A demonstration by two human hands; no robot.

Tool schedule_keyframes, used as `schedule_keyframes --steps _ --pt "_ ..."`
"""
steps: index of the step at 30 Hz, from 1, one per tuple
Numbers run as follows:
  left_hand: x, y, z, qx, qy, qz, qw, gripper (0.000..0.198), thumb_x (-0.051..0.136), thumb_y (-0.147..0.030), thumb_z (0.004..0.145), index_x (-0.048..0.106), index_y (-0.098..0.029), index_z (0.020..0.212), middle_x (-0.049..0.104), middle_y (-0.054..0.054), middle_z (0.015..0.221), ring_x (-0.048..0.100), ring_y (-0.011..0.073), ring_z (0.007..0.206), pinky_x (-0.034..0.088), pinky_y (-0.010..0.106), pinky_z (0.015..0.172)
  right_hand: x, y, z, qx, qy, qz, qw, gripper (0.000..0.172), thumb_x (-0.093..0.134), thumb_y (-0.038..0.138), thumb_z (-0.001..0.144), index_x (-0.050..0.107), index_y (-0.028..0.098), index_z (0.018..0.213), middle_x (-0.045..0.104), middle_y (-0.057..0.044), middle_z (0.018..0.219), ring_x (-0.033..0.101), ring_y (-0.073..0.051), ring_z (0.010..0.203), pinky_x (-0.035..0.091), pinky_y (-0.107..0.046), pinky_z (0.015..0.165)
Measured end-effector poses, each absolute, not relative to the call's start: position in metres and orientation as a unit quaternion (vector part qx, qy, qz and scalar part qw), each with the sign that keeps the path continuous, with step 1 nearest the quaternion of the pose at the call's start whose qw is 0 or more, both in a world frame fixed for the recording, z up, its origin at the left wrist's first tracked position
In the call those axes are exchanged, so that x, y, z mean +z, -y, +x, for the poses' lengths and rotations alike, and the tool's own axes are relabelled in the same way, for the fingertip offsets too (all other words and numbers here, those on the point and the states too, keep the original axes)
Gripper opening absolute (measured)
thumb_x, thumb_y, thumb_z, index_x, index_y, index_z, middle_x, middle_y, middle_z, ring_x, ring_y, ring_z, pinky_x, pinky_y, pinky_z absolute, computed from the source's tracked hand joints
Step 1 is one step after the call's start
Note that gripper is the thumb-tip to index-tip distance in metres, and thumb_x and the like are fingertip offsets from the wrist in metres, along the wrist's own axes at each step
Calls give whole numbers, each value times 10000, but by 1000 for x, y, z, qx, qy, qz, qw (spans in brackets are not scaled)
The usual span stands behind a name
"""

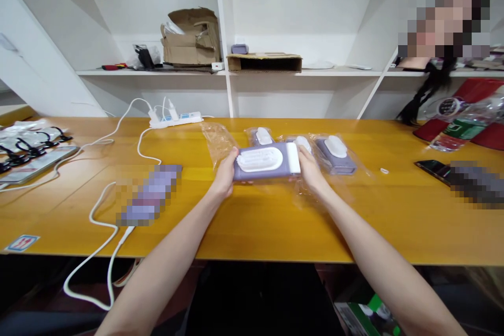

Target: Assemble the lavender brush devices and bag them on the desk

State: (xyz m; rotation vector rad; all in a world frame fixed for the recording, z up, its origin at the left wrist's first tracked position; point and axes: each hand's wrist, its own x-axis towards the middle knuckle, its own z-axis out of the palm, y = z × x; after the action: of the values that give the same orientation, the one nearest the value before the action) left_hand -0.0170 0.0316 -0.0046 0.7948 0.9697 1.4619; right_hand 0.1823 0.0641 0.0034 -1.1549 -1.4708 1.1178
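I hold a flat purple device (265, 163) with a white oval panel just above the orange table (252, 220). My left hand (225, 174) grips its left end, fingers curled round the edge. At the opposite end, my right hand (309, 168) pinches the white end piece, with a clear plastic bag (311, 194) under it. Behind lie more purple devices in clear bags: one (335, 155) to the right, another (262, 136) at the back. An empty clear bag (216, 142) lies to the left.
A white power strip (175, 119) with white cables (98, 215) lies on the left. Black clips (27, 147) sit at the far left. A phone (433, 168) and plastic bottle (468, 121) are on the right, near another person. Shelves hold cardboard boxes (191, 37).
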Motion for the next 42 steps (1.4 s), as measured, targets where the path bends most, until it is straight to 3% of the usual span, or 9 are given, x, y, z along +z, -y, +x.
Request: schedule_keyframes --steps 5,9,13,19,24,30,36,42 --pt "3 -36 -36 645 -433 259 574 381 377 -476 916 583 -180 1042 677 12 624 606 153 387 377 192 316 24 -48 185 476 626 -464 407 163 518 263 711 500 216 866 525 44 591 516 -119 437 450 -239 382" --pt "9 -37 -46 681 -406 228 565 365 325 -437 930 571 -190 1037 675 5 640 613 142 403 383 185 343 26 -29 173 557 707 -336 276 264 575 293 735 572 188 977 566 21 668 543 -111 514 480 -228 426" --pt "10 -38 -52 700 -392 217 556 369 322 -421 925 577 -194 1066 667 0 646 604 135 401 381 188 349 7 -16 144 632 697 -272 201 287 605 328 742 598 178 987 575 7 762 553 -95 545 465 -205 426" --pt "5 -42 -52 696 -415 203 550 410 334 -501 917 563 -222 1112 665 -10 655 606 139 411 364 192 355 -15 -28 131 653 572 -396 299 207 543 309 770 545 200 945 569 34 633 507 -92 364 281 -173 285" --pt "-8 -54 -57 668 -492 160 535 397 379 -524 902 542 -263 1153 682 -4 711 626 153 433 370 196 371 -15 -48 145 664 480 -461 340 181 452 308 838 544 171 912 688 -74 920 504 -74 362 286 -196 271" --pt "-19 -62 -65 658 -517 151 527 413 382 -515 905 542 -238 1167 673 5 675 602 152 396 352 196 348 -12 -71 170 674 480 -454 331 169 453 326 851 530 186 905 717 -77 893 494 -86 370 336 -205 300" --pt "-17 -59 -65 651 -516 166 532 415 361 -512 910 563 -222 1128 653 8 613 611 165 397 347 193 336 -13 -95 209 711 555 -356 243 289 413 351 869 584 163 1007 721 -105 1006 462 -66 337 354 -205 317" --pt "-18 -61 -65 643 -518 181 534 416 362 -509 909 573 -206 1102 650 13 586 604 169 373 325 186 309 -19 -107 221 687 570 -352 282 307 419 367 872 598 157 1008 705 -118 1072 467 -67 411 376 -198 360"
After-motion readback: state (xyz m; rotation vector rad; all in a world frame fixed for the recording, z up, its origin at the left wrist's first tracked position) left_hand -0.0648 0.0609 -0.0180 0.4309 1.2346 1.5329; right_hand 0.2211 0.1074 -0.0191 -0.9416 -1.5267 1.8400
